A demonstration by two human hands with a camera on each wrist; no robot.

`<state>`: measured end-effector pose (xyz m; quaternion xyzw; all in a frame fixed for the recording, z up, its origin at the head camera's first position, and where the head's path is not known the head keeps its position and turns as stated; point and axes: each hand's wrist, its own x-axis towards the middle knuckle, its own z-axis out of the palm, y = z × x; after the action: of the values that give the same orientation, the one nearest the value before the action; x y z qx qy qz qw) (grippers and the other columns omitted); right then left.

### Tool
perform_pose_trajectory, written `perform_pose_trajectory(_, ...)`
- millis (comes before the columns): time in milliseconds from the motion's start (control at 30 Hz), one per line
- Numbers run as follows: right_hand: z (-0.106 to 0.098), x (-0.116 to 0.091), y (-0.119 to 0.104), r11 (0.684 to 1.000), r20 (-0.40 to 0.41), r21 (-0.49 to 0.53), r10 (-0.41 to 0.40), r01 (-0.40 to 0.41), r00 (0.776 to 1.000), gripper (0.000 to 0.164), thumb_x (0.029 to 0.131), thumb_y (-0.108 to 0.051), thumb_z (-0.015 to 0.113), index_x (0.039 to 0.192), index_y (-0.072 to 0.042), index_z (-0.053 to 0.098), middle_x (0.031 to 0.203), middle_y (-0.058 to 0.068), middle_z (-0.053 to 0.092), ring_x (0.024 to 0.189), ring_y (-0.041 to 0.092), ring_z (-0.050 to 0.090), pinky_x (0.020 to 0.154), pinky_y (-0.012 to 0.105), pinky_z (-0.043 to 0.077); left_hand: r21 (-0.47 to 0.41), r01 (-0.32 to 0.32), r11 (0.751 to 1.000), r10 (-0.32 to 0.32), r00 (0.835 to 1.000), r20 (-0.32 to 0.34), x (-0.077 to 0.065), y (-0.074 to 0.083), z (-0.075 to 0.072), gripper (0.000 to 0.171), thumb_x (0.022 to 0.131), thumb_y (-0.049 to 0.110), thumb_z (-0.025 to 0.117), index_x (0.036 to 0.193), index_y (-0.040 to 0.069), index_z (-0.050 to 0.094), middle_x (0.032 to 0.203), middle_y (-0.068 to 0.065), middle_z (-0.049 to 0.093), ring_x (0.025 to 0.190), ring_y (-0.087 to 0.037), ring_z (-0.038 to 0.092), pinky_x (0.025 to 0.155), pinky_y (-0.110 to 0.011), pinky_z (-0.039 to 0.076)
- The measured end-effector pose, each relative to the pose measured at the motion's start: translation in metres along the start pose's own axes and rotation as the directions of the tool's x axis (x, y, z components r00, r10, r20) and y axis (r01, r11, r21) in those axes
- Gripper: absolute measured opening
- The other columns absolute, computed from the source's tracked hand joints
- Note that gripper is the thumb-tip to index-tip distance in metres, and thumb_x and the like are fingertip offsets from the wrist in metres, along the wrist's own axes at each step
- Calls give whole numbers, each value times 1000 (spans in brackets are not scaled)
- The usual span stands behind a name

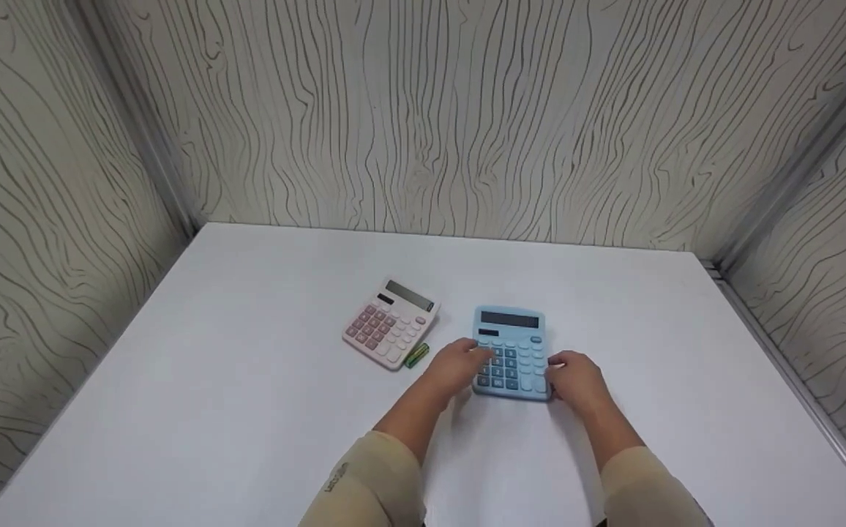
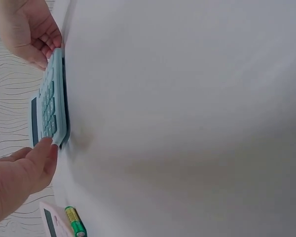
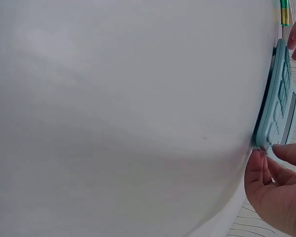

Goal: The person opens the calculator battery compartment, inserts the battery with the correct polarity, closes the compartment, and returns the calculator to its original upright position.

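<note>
A light blue calculator [image 1: 514, 331] with darker blue number keys lies face up, its display at the far end. My left hand [image 1: 458, 366] grips its left edge, thumb over the keys. At the opposite edge, near the front corner, my right hand [image 1: 575, 377] pinches the calculator between thumb and curled fingers. The left wrist view shows the calculator [image 2: 59, 94] from the side, low over the table with a dark gap under its edge. The right wrist view shows the right hand's thumb [image 3: 286, 152] on top of the corner and the fingertips at its side.
To the left, a pink and white calculator [image 1: 392, 322] lies turned at an angle on the white table [image 1: 233, 380]. Green-and-yellow batteries [image 1: 417, 355] lie against its right side. Wood-grain panels [image 1: 423, 117] stand behind the table and at both sides.
</note>
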<state>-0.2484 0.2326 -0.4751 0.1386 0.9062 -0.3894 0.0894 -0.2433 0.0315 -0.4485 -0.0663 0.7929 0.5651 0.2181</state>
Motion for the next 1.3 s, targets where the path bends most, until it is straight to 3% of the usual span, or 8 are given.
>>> perform_pose_trajectory(233, -9, 3, -29, 992, -34, -89, -94, 91, 995, 34, 94, -13, 45, 124, 3, 48, 123, 25, 49, 108, 34, 51, 88, 43, 44, 21, -35, 999, 36, 999, -30, 1, 3, -29, 51, 88, 47, 51, 130, 19, 48, 133, -5, 48, 120, -28, 47, 93, -50, 40)
perform_pose_trajectory(500, -7, 2, -79, 971, -10, -99, -218, 216, 976, 33, 94, -15, 47, 124, -2, 51, 120, 20, 52, 112, 34, 48, 94, 46, 39, 19, -95, 995, 97, 990, -106, 3, 2, -68, 47, 90, 44, 49, 127, 15, 50, 130, -7, 50, 118, -26, 48, 95, -44, 39)
perform_pose_trajectory(667, 5, 2, -100, 968, 28, -84, -237, 238, 971, 34, 94, -17, 49, 126, -5, 50, 119, 15, 53, 110, 29, 50, 92, 42, 42, 15, -88, 996, 90, 982, -166, 3, -3, -93, 47, 90, 43, 48, 128, 15, 50, 131, -7, 49, 120, -27, 44, 98, -45, 35)
perform_pose_trajectory(933, 28, 9, -122, 953, 56, -103, -280, 285, 958, 35, 93, -15, 50, 126, -4, 51, 114, 14, 56, 101, 25, 55, 84, 37, 46, -68, -36, 997, 16, 964, -266, 7, -18, -125, 46, 91, 39, 47, 128, 11, 49, 127, -9, 52, 119, -27, 46, 99, -43, 35)
perform_pose_trajectory(1133, 47, 17, -135, 948, 57, -123, -288, 293, 956, 36, 93, -16, 51, 127, -4, 50, 120, 14, 55, 113, 28, 51, 93, 39, 42, -62, -23, 998, 1, 943, -334, 10, -31, -141, 43, 92, 39, 46, 122, 9, 53, 129, -11, 50, 120, -30, 43, 98, -46, 35)
perform_pose_trajectory(1300, 60, 24, -141, 946, 71, -143, -284, 292, 956, 41, 93, -17, 51, 132, -4, 45, 129, 16, 49, 122, 31, 44, 98, 42, 37, -89, 18, 996, -51, 925, -376, 12, -40, -147, 45, 92, 37, 46, 124, 5, 50, 127, -15, 50, 116, -31, 46, 94, -45, 39)
